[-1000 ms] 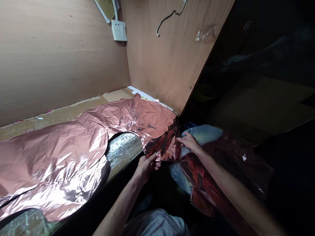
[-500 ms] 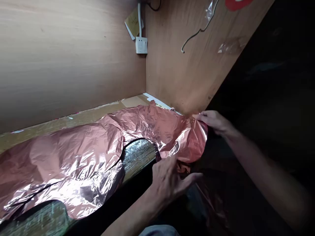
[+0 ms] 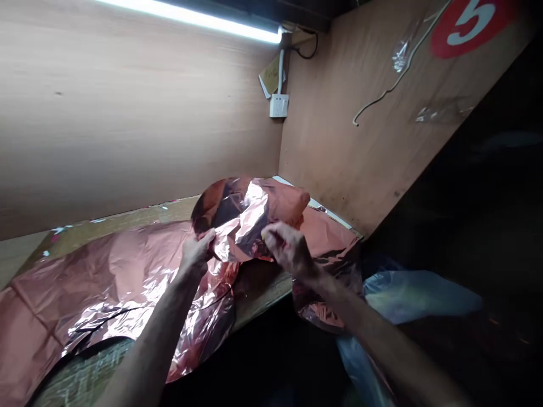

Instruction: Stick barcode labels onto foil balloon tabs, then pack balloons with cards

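Observation:
Uninflated rose-gold foil balloons (image 3: pixel 139 254) lie spread over the worktop, crinkled and shiny. One foil balloon (image 3: pixel 254 209) is raised and curled over between my two hands. My left hand (image 3: pixel 195 249) is closed on its left edge, thumb on top. Curled fingers of my right hand (image 3: pixel 288 249) pinch at its near edge, right of the middle; the exact fingertip contact is hard to see. More foil (image 3: pixel 322 316) hangs over the worktop's front edge below my right forearm.
The worktop (image 3: pixel 85 373) meets a wooden back wall (image 3: pixel 127 124) and a side panel (image 3: pixel 339 152). A lit tube (image 3: pixel 195 20), a white socket (image 3: pixel 279 105) and a bent wire (image 3: pixel 382 96) are above. Bluish plastic bags (image 3: pixel 419 294) are at the right.
My right hand has moved inward from the foil's far right end. My left hand has shifted left and gripped the foil, now lifted and curled. The view has tilted up.

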